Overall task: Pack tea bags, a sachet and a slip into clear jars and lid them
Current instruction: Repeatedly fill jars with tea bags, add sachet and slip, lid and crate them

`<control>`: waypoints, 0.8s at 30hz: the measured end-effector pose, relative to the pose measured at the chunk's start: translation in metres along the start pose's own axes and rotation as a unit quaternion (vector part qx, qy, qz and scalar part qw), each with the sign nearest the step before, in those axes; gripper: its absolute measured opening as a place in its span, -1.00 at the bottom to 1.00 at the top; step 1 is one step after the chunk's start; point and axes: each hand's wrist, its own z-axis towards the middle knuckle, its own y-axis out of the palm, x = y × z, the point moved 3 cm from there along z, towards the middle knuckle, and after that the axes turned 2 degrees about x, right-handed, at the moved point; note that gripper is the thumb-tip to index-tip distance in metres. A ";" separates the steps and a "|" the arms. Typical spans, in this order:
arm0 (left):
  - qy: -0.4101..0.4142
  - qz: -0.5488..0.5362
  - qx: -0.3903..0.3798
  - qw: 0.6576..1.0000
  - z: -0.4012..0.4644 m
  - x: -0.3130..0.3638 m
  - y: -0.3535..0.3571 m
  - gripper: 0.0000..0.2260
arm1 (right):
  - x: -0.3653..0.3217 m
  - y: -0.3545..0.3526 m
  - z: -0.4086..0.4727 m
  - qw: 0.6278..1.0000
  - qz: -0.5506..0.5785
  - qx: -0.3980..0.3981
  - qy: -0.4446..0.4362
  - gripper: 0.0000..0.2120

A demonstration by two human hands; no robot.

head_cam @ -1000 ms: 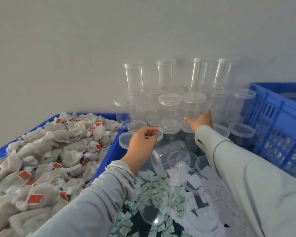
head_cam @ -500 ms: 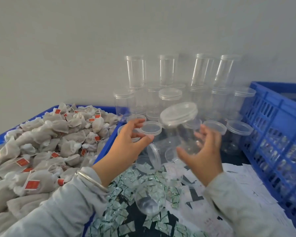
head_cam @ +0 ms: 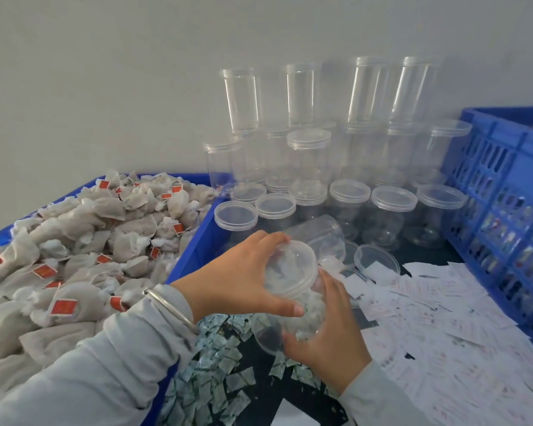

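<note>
Jar held in both hands, lid on

Jar [head_cam: 302, 305] sits tilted between both hands above the sachets [head_cam: 225, 373]. Left hand [head_cam: 240, 281] grips the lid [head_cam: 293, 269] with curled fingers; right hand [head_cam: 326, 342] wraps the clear body from below. No writing on the jar is readable. Left of the jar, tea bags [head_cam: 83, 250] carry red tags, print illegible. Right of it, slips [head_cam: 437, 327] show blurred print, bounded by a blue crate [head_cam: 505, 192].
</note>
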 end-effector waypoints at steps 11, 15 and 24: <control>0.075 0.211 0.069 0.972 0.000 0.015 0.004 -0.02 | 0.000 -0.019 -0.007 0.998 -0.011 0.055 -0.033 -0.19; -0.008 -0.028 0.107 0.994 0.003 0.008 0.008 -0.27 | -0.007 -0.024 -0.005 0.972 -0.122 0.168 -0.109 -0.17; 0.122 0.026 0.022 0.992 -0.003 0.022 0.020 -0.13 | 0.018 -0.035 0.003 0.961 -0.176 0.155 -0.146 -0.08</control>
